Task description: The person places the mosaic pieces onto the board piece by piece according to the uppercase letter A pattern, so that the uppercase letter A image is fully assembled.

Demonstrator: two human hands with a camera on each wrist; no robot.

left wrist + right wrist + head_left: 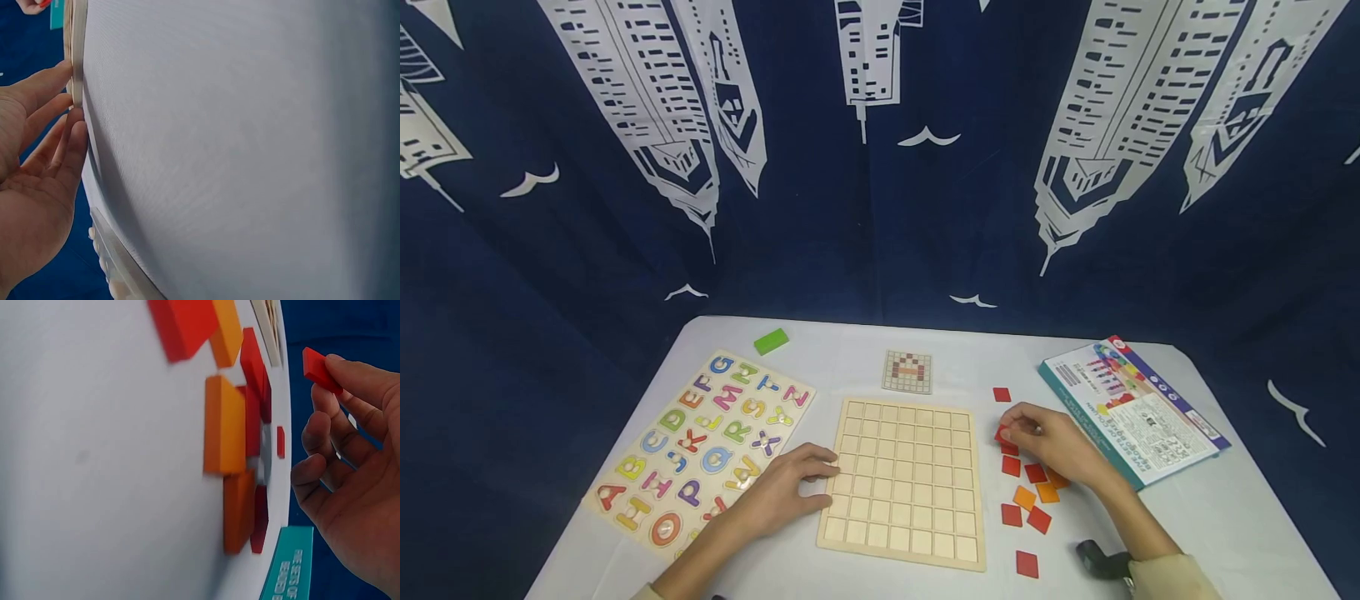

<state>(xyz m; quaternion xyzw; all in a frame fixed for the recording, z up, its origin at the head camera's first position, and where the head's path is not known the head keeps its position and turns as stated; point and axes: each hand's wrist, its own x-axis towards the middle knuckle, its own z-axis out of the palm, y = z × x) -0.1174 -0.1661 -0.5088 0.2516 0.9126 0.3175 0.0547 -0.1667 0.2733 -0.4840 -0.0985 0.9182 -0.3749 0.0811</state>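
My right hand [1060, 442] pinches a red square tile [319, 370] between thumb and fingertips, above the loose tiles in the head view. Red tiles [1011, 515] and orange tiles [1025, 498] lie scattered under and in front of that hand. To their left is a wooden grid board [902, 483] whose square cells hold nothing. My left hand [786, 492] touches the board's left edge with its fingertips, thumb apart from the fingers. In the left wrist view the fingers [76, 140] rest along the board's side. A small pattern card [907, 372] lies behind the board.
An alphabet peg puzzle [700, 450] covers the left of the white table, partly beneath my left forearm. A green block [771, 341] lies behind it. At the right is a teal-edged box [1135, 408]. A black object [1101, 560] sits by my right wrist.
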